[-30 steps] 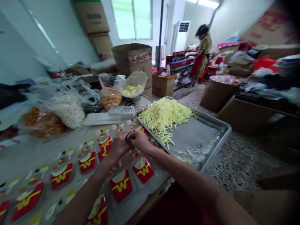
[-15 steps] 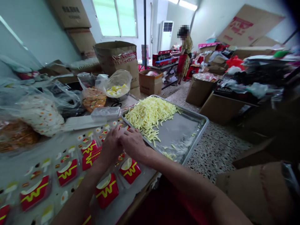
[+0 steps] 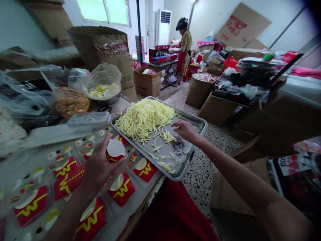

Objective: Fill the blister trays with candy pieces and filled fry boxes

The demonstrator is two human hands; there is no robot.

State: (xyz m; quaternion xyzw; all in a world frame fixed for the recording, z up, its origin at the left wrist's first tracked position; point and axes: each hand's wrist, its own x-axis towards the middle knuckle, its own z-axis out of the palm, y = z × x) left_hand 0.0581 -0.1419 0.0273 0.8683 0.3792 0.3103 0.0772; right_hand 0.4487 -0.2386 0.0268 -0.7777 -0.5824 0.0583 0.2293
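Note:
A small red french-fry carton with a white inside stands in my left hand, fingers and thumb wrapped around its sides. My right hand hovers over the metal tray, fingers apart and slightly curled, with nothing visible in them. Just left of those fingers lies a big heap of pale yellow fry-shaped pieces, some scattered loose across the tray. Below my left hand, several red cartons with yellow zigzags lie in clear plastic packs on the table, among small toy-food pieces.
Bags of orange pieces and yellow-white pieces sit at the table's back left. A large cardboard box rises behind them. Another person stands at a far table. Boxes line the right side.
My hands have parted: the right moved right over the tray, while the left moved left with the carton, whose white inside now shows. The view has shifted right.

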